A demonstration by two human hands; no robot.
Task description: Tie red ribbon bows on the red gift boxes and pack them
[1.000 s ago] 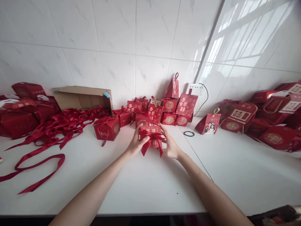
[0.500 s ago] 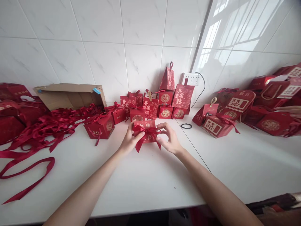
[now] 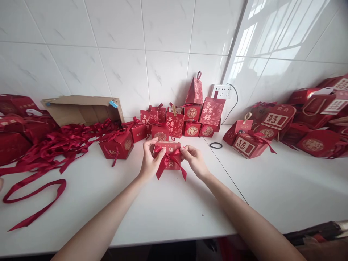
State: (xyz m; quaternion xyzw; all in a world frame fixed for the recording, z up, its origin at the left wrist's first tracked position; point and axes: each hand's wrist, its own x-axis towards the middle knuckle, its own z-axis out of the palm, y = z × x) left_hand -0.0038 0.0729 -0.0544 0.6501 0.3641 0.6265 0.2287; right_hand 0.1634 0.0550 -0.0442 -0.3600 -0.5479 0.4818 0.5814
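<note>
A small red gift box (image 3: 176, 145) with gold characters sits on the white table in front of me. A dark red ribbon bow (image 3: 170, 158) lies across its top, both tails hanging toward me. My left hand (image 3: 150, 160) is closed at the bow's left side, thumb on the ribbon and forefinger bent over the box's far left corner. On the opposite side, my right hand (image 3: 195, 160) pinches the bow's right loop between thumb and fingers. Its other fingers are curled in and partly hidden.
Loose red ribbons (image 3: 67, 145) are heaped at left, before a cardboard box (image 3: 84, 108). Finished-looking red boxes (image 3: 116, 145) stand along the wall, with more boxes (image 3: 250, 145) at right. A black hair tie (image 3: 215, 145) and a power strip (image 3: 220, 90) are near the middle.
My right fingers have closed from a loose curve to a pinch on the bow's right loop. The box and bow have tipped slightly toward me, and the tails hang lower.
</note>
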